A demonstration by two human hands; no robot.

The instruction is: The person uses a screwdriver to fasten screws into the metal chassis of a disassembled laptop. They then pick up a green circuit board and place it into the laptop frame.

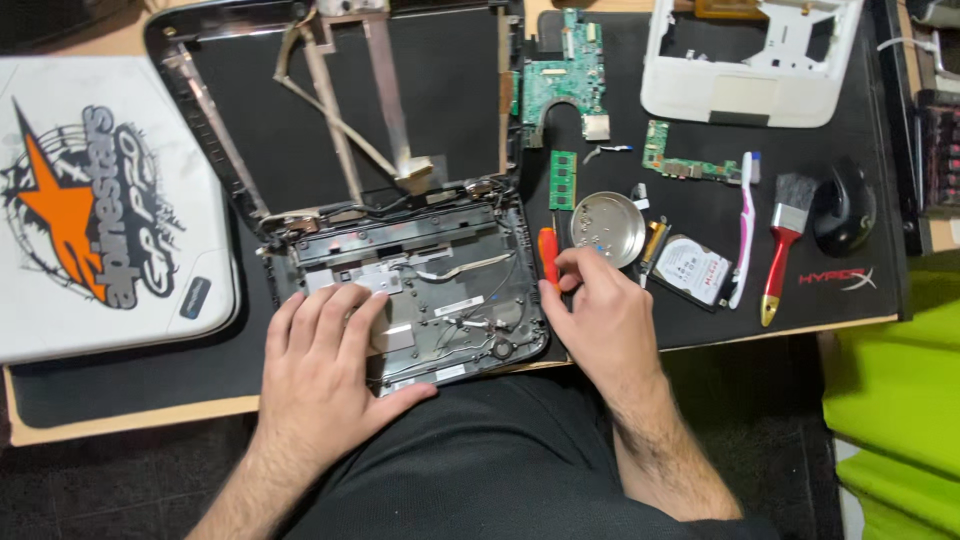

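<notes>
The left hand [325, 365] lies spread flat on the laptop base [470, 300], while the right hand [600, 315] pinches a screwdriver [548, 255] beside it.

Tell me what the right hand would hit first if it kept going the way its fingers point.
The right hand points up and slightly left, fingers on the orange-handled screwdriver. Just beyond lies the round metal dish, probably the first thing met, though height is unclear.

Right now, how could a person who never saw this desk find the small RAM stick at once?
Start at the opened laptop base under the left hand. Just right of its hinge corner, above the orange-handled screwdriver that the right hand touches, lies the RAM stick. It is the narrow upright green strip, far smaller than the green motherboard above.
</notes>
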